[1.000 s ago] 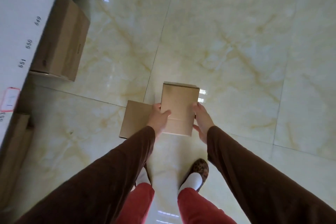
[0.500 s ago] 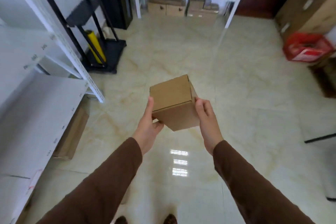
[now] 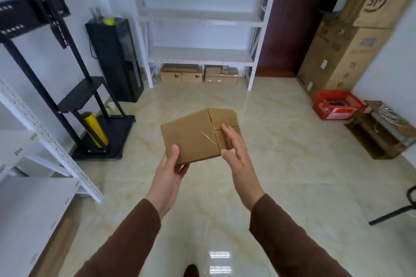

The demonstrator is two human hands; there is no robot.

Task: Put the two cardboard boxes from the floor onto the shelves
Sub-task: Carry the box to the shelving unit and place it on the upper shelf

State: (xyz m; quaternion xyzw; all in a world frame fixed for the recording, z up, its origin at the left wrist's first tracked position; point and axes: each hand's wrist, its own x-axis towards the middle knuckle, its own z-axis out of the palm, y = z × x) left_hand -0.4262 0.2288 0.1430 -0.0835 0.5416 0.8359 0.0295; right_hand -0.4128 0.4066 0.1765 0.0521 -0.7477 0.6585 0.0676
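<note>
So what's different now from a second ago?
The box came up off the floor to chest height, and the view rose from the tiles to the room. The left hand grips its near corner from below; the right hand has opened, fingers flat against the side rather than clasping. Both hands remain on the same box.

Left hand (image 3: 171, 171) fingers hidden under box (image 3: 193, 137) (thumb visible).

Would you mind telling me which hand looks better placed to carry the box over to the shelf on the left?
Left, probably. The left hand grips the cardboard box at its near corner, thumb on top, and is nearer the white shelf. The right hand is flat and open against its side.
</note>
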